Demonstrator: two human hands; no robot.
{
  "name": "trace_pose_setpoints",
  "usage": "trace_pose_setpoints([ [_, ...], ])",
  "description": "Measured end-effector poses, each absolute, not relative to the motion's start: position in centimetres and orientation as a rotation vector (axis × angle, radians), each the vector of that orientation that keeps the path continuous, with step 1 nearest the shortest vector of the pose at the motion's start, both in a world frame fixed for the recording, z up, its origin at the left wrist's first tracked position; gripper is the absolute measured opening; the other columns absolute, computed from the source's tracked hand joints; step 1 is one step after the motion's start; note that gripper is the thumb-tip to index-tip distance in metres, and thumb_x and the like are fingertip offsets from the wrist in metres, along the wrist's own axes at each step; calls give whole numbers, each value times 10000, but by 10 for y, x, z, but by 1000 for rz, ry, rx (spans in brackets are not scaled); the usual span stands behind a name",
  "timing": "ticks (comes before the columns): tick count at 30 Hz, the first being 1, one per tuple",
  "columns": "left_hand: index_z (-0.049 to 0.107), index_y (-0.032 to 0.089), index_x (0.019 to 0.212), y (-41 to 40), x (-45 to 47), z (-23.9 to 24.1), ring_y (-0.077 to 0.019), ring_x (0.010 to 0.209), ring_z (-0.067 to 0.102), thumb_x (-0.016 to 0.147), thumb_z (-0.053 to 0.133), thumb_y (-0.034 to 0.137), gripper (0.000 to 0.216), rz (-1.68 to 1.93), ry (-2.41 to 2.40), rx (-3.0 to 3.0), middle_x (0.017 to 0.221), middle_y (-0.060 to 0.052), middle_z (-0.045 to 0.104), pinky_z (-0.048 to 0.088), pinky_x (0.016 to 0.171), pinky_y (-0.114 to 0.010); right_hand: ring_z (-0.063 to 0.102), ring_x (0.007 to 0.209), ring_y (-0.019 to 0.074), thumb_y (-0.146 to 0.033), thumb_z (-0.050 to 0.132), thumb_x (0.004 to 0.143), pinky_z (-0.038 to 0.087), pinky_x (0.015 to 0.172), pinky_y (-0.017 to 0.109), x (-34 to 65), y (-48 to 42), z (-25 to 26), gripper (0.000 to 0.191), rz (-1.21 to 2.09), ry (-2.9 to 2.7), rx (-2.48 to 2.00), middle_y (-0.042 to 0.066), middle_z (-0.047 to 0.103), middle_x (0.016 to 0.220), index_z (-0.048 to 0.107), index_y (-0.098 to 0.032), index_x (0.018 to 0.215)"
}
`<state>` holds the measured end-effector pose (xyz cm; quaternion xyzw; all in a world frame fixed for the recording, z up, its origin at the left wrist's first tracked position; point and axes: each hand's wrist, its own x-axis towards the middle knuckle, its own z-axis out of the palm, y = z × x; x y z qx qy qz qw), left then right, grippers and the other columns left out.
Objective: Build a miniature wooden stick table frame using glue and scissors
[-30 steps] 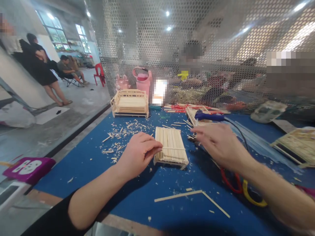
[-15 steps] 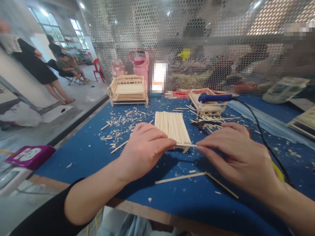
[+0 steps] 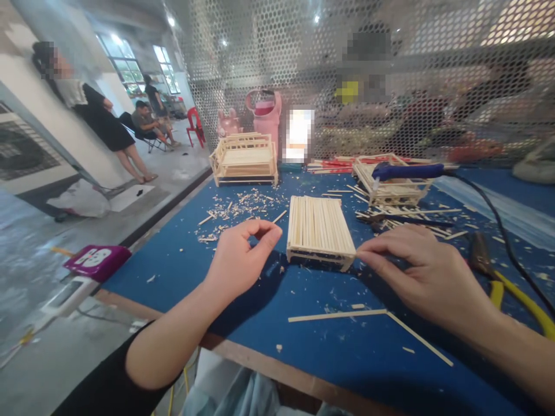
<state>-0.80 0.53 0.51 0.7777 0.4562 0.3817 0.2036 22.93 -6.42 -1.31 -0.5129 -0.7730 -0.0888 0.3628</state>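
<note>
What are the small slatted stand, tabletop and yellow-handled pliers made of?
Slatted stand: likely bare wood; pale, matte strips. Tabletop: smooth, blue surface, painted or laminated, can't tell; brown, wood-like edge. Pliers: dark, dull head, probably metal; yellow grips look like plastic or rubber.

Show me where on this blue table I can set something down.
There's room, bar stray chips, on the blue tabletop between the purple box and left forearm, or between the angled sticks and near edge. Crowded: beyond the left hand, shavings; beyond the right hand, a stick pile.

A pale slatted stick platform [image 3: 319,224] stands upright.
</note>
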Motion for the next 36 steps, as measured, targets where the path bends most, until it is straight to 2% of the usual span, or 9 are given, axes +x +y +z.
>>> trace_pose_setpoints([
  [8,664,194,764,4,-4,4,-143,720,603,781,569,288,135,1042,1175,2286,747,-4,681,456,699,-276,581,620,163,-252,542,829,401,667,356,225,-59,-12,133,-205,-1999,-1320,-5,663,656,613,-234,719],
  [14,661,190,757,5,-3,3,-147,720,602,785,565,268,126,1021,1142,2345,744,-6,679,455,691,-293,568,605,172,-296,565,803,416,617,349,222,-60,-10,129,-150,-1905,-1380,6,628,623,612,-231,702],
  [20,662,191,746,6,-1,3,-140,704,596,788,560,259,129,994,1129,2386,725,0,669,451,693,-293,562,584,153,-286,584,769,418,541,285,218,-61,-9,134,63,-1793,-1497,7,624,633,625,-227,656],
  [25,646,176,769,6,2,2,-138,673,585,757,578,268,116,998,1226,2292,709,-2,652,449,659,-282,448,463,114,-334,591,718,376,439,241,214,-58,-9,134,331,-1561,-1602,-27,507,514,585,-212,663],
  [32,621,172,738,7,3,3,-131,653,577,740,577,264,102,943,1246,2181,696,2,642,443,640,-270,422,477,99,-390,603,688,356,447,234,213,-55,-10,222,672,-1457,-1533,-25,497,530,525,-194,620],
  [36,623,172,733,8,3,3,-121,629,568,744,575,261,102,933,1219,2141,669,7,633,440,618,-252,435,508,100,-417,629,691,353,468,236,219,-54,-11,234,723,-1388,-1407,-28,513,585,550,-197,693],
])
